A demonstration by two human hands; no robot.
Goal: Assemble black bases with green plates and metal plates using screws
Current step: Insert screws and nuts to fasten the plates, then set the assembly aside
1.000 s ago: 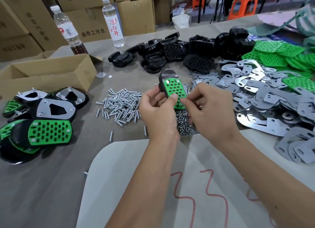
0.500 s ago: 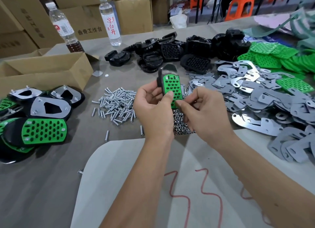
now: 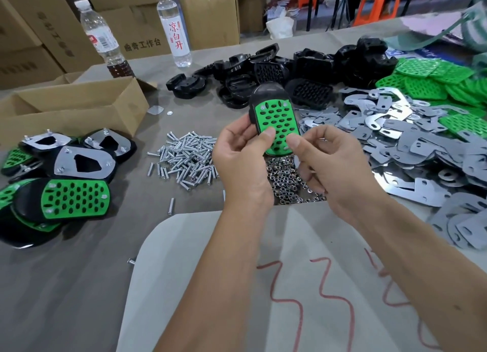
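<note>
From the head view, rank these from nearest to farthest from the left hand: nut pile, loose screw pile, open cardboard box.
1. Pile of small metal nuts, just right of the left hand.
2. Pile of loose silver screws, just left; nearly tied.
3. Open cardboard box, far left.

A grey-brown covered worktable fills most of the view, with a pale sheet bearing red scrawled marks at its near edge. Along the far left edge stand two plastic water bottles, and an open cardboard box lies near the left edge. Behind the table, stacked cardboard cartons printed with Chinese characters form a wall. Beyond the far right corner stand orange plastic stools among dark metal legs. The light is even and soft.
</note>
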